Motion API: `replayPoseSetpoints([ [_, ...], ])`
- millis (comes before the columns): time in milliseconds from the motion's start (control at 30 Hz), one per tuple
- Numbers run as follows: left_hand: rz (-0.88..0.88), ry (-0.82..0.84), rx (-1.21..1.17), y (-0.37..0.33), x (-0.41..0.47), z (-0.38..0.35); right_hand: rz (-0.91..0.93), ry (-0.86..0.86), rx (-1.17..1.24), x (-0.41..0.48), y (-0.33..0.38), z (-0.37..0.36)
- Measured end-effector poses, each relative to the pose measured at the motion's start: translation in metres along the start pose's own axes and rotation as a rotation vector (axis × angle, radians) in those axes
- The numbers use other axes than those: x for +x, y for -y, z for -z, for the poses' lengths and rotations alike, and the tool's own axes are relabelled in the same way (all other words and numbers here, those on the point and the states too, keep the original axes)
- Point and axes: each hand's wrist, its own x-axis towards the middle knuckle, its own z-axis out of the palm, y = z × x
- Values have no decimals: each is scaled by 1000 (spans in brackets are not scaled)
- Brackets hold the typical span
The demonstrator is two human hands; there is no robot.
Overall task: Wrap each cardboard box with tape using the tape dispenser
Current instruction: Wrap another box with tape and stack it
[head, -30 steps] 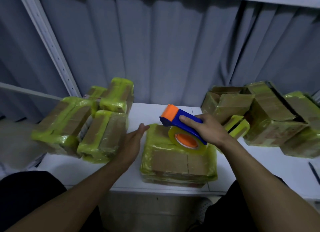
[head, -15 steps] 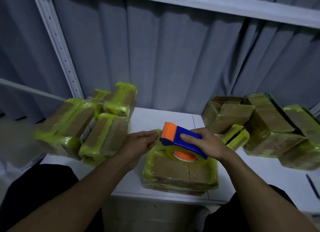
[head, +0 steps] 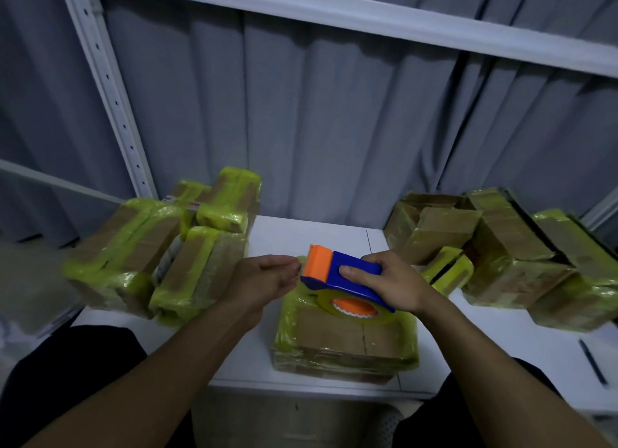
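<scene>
Two bare hands are meeting over the brown cardboard box banded in yellow-green tape (head: 344,337), which is lying flat near the front edge of the white table (head: 301,233), straight ahead of the person. The right hand (head: 391,280) is clenching the blue-and-orange plastic tape dispenser (head: 351,288) from above, thumb across its blue body. It is holding the dispenser just over the far part of the box top, with the yellowish tape roll (head: 324,297) hanging beneath. The left hand (head: 264,280) is curling its fingers right at the orange nose; whether it is pinching a loose tape end I cannot tell. Judging by this, a band of tape is being started. The next move is probably going to call for pressing the free end onto the cardboard and drawing the dispenser across, keeping the strip taut and straight.
</scene>
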Motion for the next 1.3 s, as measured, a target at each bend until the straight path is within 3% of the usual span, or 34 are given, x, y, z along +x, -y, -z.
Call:
replayPoseSetpoints([
  [167, -180, -58, 75, 1, -4, 6, -48, 34, -116, 3, 14, 2],
  [367, -222, -182, 96, -6, -1, 36, -53, 48, -226, 6, 32, 4],
  [533, -182, -319, 201, -7, 8, 74, -134, 17, -336, 6, 34, 20],
  [867, -146, -342, 416, 39, 4, 77, -257, 90, -648, 21, 42, -2],
  [1033, -83, -403, 313, 57, 25, 73, -345, 94, -673, 27, 44, -12],
  [1300, 51, -236, 667, 75, 34, 60, -406, 60, -700, 34, 45, -18],
])
